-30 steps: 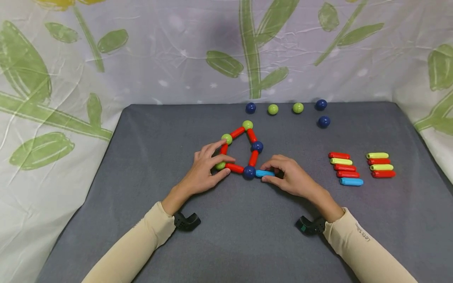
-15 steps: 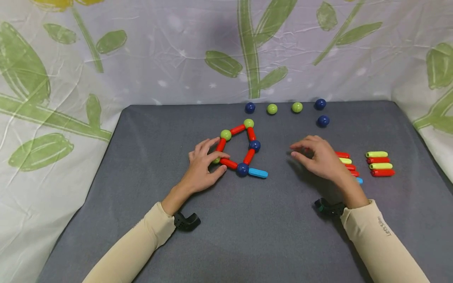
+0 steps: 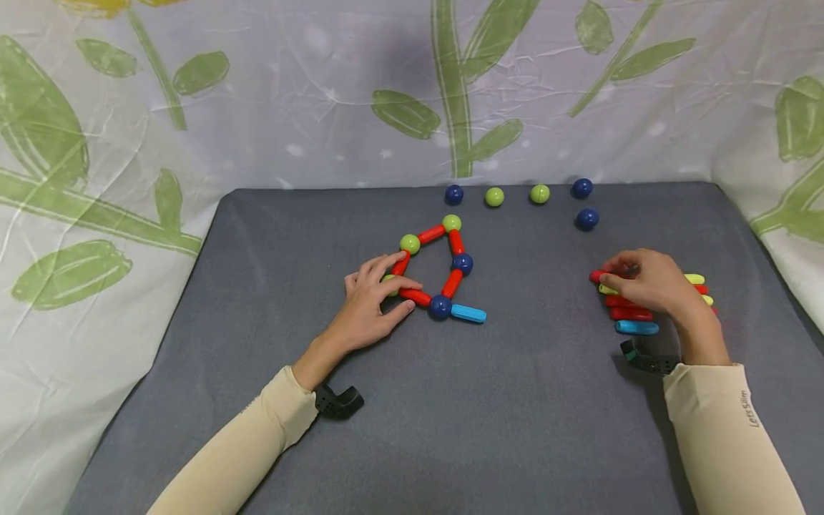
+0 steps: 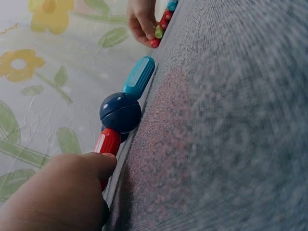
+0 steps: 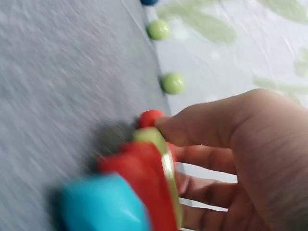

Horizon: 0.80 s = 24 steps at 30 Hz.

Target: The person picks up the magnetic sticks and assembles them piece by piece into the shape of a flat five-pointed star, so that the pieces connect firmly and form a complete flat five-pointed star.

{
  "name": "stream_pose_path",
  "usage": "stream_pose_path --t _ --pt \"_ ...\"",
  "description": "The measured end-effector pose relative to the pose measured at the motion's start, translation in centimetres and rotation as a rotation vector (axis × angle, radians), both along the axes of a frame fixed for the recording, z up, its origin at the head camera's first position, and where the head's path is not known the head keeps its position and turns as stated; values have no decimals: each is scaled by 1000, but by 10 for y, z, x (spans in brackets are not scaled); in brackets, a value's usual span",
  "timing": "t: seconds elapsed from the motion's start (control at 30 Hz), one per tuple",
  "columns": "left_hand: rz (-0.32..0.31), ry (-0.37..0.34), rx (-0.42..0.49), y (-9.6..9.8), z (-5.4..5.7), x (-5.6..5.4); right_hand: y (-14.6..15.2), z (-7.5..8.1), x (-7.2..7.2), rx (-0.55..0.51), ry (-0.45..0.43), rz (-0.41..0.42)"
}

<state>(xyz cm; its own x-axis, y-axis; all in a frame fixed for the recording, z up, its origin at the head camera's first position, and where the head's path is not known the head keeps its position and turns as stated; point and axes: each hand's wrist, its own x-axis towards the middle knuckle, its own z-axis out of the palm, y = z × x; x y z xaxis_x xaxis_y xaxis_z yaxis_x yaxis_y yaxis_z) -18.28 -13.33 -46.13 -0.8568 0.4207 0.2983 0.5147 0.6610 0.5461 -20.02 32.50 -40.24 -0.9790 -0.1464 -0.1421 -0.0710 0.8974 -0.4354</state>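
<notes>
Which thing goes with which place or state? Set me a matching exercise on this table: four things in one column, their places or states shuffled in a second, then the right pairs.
Column one
1. Left hand
2. Right hand
3. Light blue rod nearer the left hand
4. Other light blue rod

Column two
A. Near end of a row of loose rods
B. Touches a ring of red rods and balls
C. Pinches a red rod
D. Points outward from a dark blue ball

Right pairs: 1-B, 2-C, 3-D, 4-A
</notes>
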Motion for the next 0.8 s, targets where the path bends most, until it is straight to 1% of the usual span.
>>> stream_pose_path --t 0.07,0.1,0.17,0.3,0.4,0.5,0.6,0.73,0.8 --pt "5 0 1 0 0 -1 -8 -4 -2 -22 36 6" --pt "5 -1 0 0 0 -1 -14 -5 -2 -31 61 22" --pt "3 -4 2 0 0 -1 -26 -9 -2 -41 136 77" --pt "-1 -12 5 -1 1 0 -60 -16 2 -70 297 217" --pt "-12 -10 10 0 1 0 -87 -24 6 -103 359 269" --pt "-41 -12 10 -1 1 1 -110 -32 11 -151 373 268" --pt "-84 -16 6 -1 1 2 -127 -40 15 -188 401 249" --pt "-137 -25 -2 -2 0 2 -140 -46 21 -239 449 237" --pt "-157 -33 -2 -2 1 2 -144 -47 22 -266 449 236"
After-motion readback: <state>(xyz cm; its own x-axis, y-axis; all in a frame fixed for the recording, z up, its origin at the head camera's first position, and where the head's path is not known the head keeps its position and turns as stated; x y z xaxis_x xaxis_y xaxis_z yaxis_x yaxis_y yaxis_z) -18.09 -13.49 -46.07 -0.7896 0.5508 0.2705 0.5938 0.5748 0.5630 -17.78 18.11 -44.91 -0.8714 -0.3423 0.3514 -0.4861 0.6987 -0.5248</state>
